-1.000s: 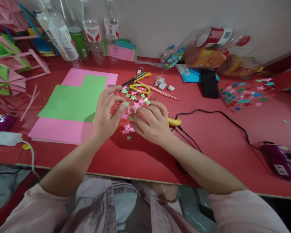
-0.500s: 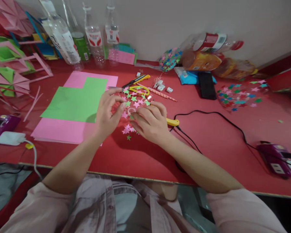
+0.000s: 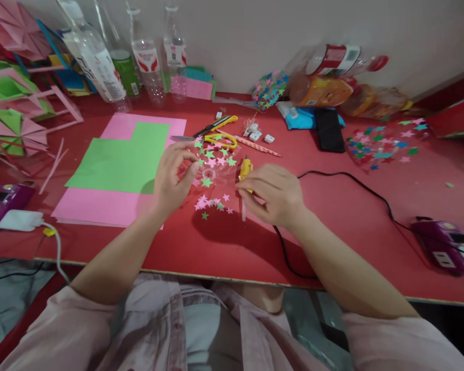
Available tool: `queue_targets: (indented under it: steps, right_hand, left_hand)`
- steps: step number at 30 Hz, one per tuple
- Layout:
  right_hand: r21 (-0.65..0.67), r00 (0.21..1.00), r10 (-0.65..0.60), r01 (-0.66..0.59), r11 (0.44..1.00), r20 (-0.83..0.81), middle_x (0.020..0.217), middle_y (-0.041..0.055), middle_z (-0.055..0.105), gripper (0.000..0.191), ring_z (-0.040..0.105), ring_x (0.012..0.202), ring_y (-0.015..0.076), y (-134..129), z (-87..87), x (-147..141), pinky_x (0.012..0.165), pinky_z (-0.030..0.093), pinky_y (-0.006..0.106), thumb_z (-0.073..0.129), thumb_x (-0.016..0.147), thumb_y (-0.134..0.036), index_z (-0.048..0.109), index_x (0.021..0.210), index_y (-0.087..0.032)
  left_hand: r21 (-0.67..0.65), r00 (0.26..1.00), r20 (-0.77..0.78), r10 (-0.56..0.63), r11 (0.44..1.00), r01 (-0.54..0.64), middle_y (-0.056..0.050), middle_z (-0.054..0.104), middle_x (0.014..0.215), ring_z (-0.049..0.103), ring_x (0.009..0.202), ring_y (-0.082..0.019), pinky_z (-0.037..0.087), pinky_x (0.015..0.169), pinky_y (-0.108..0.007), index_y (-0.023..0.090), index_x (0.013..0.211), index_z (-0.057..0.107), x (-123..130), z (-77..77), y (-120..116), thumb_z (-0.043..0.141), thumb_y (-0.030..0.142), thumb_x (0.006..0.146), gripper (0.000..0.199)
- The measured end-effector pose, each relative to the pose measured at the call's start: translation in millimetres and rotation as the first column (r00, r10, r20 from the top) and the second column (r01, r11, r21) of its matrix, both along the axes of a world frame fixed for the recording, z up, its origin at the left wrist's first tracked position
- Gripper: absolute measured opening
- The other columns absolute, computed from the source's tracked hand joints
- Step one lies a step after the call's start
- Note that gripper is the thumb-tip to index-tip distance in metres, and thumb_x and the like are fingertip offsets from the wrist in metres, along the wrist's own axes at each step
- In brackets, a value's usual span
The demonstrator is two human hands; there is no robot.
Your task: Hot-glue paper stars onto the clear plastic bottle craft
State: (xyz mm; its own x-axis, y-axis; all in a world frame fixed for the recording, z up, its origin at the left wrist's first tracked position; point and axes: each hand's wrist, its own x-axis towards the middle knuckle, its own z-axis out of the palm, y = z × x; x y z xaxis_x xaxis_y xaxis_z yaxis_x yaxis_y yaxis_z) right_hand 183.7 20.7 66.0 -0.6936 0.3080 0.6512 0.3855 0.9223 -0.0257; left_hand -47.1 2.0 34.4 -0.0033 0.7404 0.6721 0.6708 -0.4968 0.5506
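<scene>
The clear plastic piece (image 3: pixel 215 162) dotted with pink and green stars sits at the left hand (image 3: pixel 173 178), its left edge between thumb and fingers. Those fingers are curled and grasp that edge; the rest of the piece spreads away to their right. The right hand (image 3: pixel 277 193) is to the right of the plastic piece and apart from it, thumb and forefinger drawn together over the yellow glue gun (image 3: pixel 246 168). Whether the right fingers grip the gun or something small, I cannot tell. The gun's nozzle points away from the person, just right of the plastic piece.

On the near side of the plastic piece, loose stars (image 3: pixel 204 202) lie in a small cluster on the red desk (image 3: pixel 216 252). Beyond it are the yellow-handled scissors (image 3: pixel 235 140), and past its far right side a striped stick (image 3: pixel 263 149) and some white cubes (image 3: pixel 255 135). Left of it, behind the left hand, a green sheet (image 3: pixel 114 165) lies on pink paper (image 3: pixel 100 207). Well to its right is a black phone (image 3: pixel 330 134).
</scene>
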Motion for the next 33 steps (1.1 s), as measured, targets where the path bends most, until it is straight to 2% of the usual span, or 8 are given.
queue_targets:
  steps: [3,5,7,12,18,24,29,33]
  right_hand:
    - [-0.087,0.964,0.07,-0.049,0.995,0.256,0.068,0.0021,0.06,0.022,0.05,0.065,0.0131,-10.3,-8.5,-6.9,0.065,0.039,0.027,0.049,0.091,-0.022,0.062,0.074,-0.016]
    - [-0.115,0.924,0.073,-0.032,0.993,0.376,0.067,0.0028,0.06,0.024,0.048,0.064,0.0134,-18.1,-20.0,-17.2,0.065,0.035,0.028,0.048,0.092,-0.023,0.063,0.075,-0.014]
    - [-0.133,0.901,0.066,-0.009,0.991,0.428,0.071,0.0041,0.061,0.023,0.048,0.066,0.014,-24.5,-32.1,-27.9,0.065,0.032,0.029,0.048,0.092,-0.023,0.064,0.08,-0.013]
    - [-0.108,0.912,0.039,0.006,0.994,0.409,0.074,0.0059,0.059,0.026,0.047,0.07,0.0145,-31.3,-48.9,-41.8,0.064,0.023,0.031,0.051,0.092,-0.026,0.065,0.076,-0.011]
    - [-0.036,0.888,0.063,-0.052,0.998,0.455,0.074,0.0046,0.059,0.031,0.044,0.07,0.0135,-31.0,-50.5,-41.8,0.064,0.021,0.032,0.042,0.096,-0.015,0.064,0.075,-0.012]
    - [-0.107,0.893,0.011,0.042,0.993,0.451,0.076,0.0065,0.06,0.027,0.049,0.075,0.017,-37.8,-50.2,-45.4,0.065,0.025,0.032,0.056,0.09,-0.034,0.065,0.081,-0.011]
    - [-0.002,0.9,-0.023,0.027,1.0,0.436,0.074,0.0059,0.06,0.026,0.047,0.071,0.0154,-38.9,-56.5,-48.3,0.063,0.022,0.032,0.044,0.094,-0.014,0.064,0.078,-0.012]
    - [0.065,0.923,-0.001,-0.026,0.998,0.385,0.073,0.004,0.059,0.024,0.045,0.069,0.0153,-36.1,-60.2,-46.0,0.064,0.023,0.032,0.046,0.092,-0.013,0.062,0.074,-0.013]
  left_hand:
    - [0.021,1.0,-0.008,-0.014,1.0,0.014,-0.005,0.064,0.114,0.057,0.113,-0.02,0.045,0.1,-0.042,0.025,0.089,0.054,-0.6,2.7,-0.7,0.051,0.027,0.09,0.004]
    - [0.031,1.0,-0.017,-0.015,0.999,0.016,-0.005,0.064,0.112,0.058,0.113,-0.02,0.046,0.1,-0.042,0.025,0.089,0.054,-0.9,4.5,-1.4,0.05,0.028,0.091,0.006]
    - [0.036,1.0,-0.027,-0.005,0.999,0.006,-0.004,0.065,0.112,0.058,0.113,-0.02,0.046,0.1,-0.042,0.025,0.09,0.053,-0.6,6.6,-2.8,0.048,0.031,0.092,0.008]
    - [0.09,0.998,-0.049,0.047,0.995,-0.043,-0.004,0.064,0.111,0.058,0.112,-0.019,0.046,0.1,-0.042,0.024,0.09,0.052,4.2,15.5,-12.2,0.044,0.033,0.095,0.013]
    - [0.134,0.997,-0.068,0.024,0.991,-0.015,-0.005,0.064,0.108,0.059,0.108,-0.02,0.048,0.096,-0.042,0.024,0.088,0.052,9.9,25.8,-24.8,0.044,0.034,0.094,0.014]
    - [0.178,0.999,-0.046,0.019,0.984,-0.011,-0.004,0.065,0.105,0.06,0.106,-0.019,0.049,0.095,-0.041,0.024,0.088,0.053,8.7,25.6,-23.4,0.046,0.032,0.094,0.012]
    - [0.148,0.997,-0.061,0.046,0.988,-0.037,-0.004,0.065,0.103,0.061,0.103,-0.019,0.05,0.094,-0.042,0.024,0.086,0.052,9.6,23.8,-22.2,0.046,0.033,0.094,0.013]
    - [0.159,0.999,-0.042,0.018,0.987,-0.011,-0.004,0.066,0.101,0.061,0.101,-0.018,0.05,0.091,-0.04,0.023,0.087,0.053,10.4,22.5,-22.1,0.047,0.03,0.093,0.011]
